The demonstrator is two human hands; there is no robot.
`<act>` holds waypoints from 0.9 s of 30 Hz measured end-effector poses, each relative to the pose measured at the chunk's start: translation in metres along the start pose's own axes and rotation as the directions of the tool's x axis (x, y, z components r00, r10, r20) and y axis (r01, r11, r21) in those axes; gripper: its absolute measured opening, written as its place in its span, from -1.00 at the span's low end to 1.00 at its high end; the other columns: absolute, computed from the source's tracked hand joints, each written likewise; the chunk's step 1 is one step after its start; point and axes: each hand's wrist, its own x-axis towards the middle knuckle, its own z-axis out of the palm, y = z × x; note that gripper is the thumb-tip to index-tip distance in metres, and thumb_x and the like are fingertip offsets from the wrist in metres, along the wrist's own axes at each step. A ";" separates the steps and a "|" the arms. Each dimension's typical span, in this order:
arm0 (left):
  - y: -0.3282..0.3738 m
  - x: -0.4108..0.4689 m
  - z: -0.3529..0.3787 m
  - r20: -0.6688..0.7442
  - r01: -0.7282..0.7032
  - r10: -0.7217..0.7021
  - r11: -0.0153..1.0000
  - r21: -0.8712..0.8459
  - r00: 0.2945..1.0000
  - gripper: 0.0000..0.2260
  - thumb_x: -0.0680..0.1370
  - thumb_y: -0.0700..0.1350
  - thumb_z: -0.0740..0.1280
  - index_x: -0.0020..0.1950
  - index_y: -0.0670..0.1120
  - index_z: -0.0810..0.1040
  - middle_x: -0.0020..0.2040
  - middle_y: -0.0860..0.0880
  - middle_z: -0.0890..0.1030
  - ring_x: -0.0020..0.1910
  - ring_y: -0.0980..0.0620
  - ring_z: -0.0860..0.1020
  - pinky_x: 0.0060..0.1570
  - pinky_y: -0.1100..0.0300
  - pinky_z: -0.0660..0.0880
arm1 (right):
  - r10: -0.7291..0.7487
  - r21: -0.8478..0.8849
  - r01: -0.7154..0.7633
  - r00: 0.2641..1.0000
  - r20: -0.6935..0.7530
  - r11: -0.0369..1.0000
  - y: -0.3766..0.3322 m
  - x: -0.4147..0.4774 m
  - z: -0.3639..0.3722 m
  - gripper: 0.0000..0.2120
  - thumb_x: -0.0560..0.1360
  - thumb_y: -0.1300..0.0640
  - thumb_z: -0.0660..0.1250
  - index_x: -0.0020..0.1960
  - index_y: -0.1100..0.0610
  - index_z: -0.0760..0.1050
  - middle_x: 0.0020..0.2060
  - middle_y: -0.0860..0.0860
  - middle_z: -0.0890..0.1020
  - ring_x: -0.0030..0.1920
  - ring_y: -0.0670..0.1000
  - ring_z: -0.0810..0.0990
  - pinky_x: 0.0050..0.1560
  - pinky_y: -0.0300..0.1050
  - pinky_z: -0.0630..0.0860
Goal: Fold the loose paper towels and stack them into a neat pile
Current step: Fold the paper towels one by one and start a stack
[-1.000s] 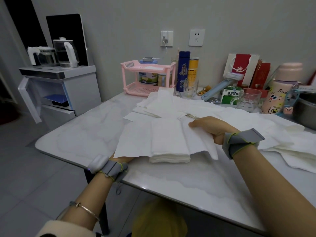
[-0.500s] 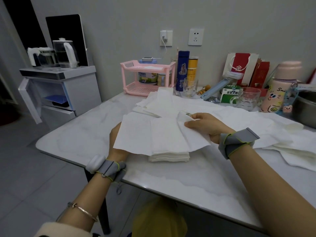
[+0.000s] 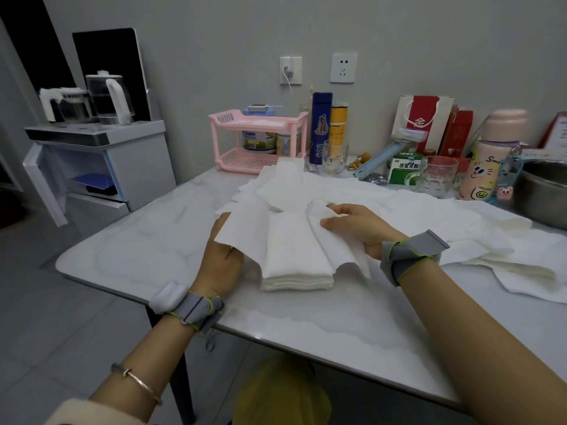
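A pile of folded white paper towels lies on the marble table near its front edge. One towel sheet is draped over the pile with both side flaps lifted. My left hand holds the left flap from underneath, fingers hidden behind the paper. My right hand pinches the right flap at its upper edge. Loose unfolded towels are spread over the table behind and to the right.
A pink two-tier rack, bottles, a glass mug, a cartoon cup and a steel pot line the table's back and right. A white cabinet with kettles stands to the left on the floor.
Both hands have raised the sheet's side flaps and brought them inward over the pile. The left hand has come up from the table edge.
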 end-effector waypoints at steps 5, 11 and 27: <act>0.003 0.002 -0.001 0.095 -0.161 0.144 0.964 0.213 0.985 -0.54 0.37 -0.51 0.09 0.23 -0.31 0.47 0.21 -0.17 0.40 0.21 -0.13 0.35 0.22 0.55 0.16 | 0.031 -0.009 -0.031 1.000 0.008 0.999 0.000 -0.001 -0.003 -0.91 0.44 0.21 0.40 -0.21 0.10 0.51 -0.22 0.03 0.59 -0.26 0.01 0.55 -0.15 -0.13 0.52; 0.004 0.000 -0.001 0.150 -0.178 0.138 0.938 0.296 0.979 -0.46 0.36 -0.61 0.07 0.08 -0.19 0.63 0.22 -0.13 0.41 0.15 -0.05 0.38 0.14 0.39 0.29 | 0.044 -0.016 -0.045 0.999 -0.021 0.999 0.007 0.002 -0.003 -0.87 0.48 0.10 0.36 -0.20 0.12 0.49 -0.18 0.02 0.53 -0.19 0.01 0.49 -0.17 -0.18 0.44; -0.037 0.124 0.028 0.270 0.137 -0.284 0.880 0.455 0.920 -0.77 0.58 -0.18 0.24 0.22 -0.14 0.54 0.27 -0.08 0.52 0.25 -0.01 0.43 0.02 0.44 0.19 | -0.136 -0.008 0.148 0.885 -0.446 0.989 0.047 0.036 -0.013 -0.79 0.53 0.24 0.20 -0.25 0.10 0.50 -0.32 0.02 0.60 -0.41 -0.03 0.44 -0.39 -0.22 0.39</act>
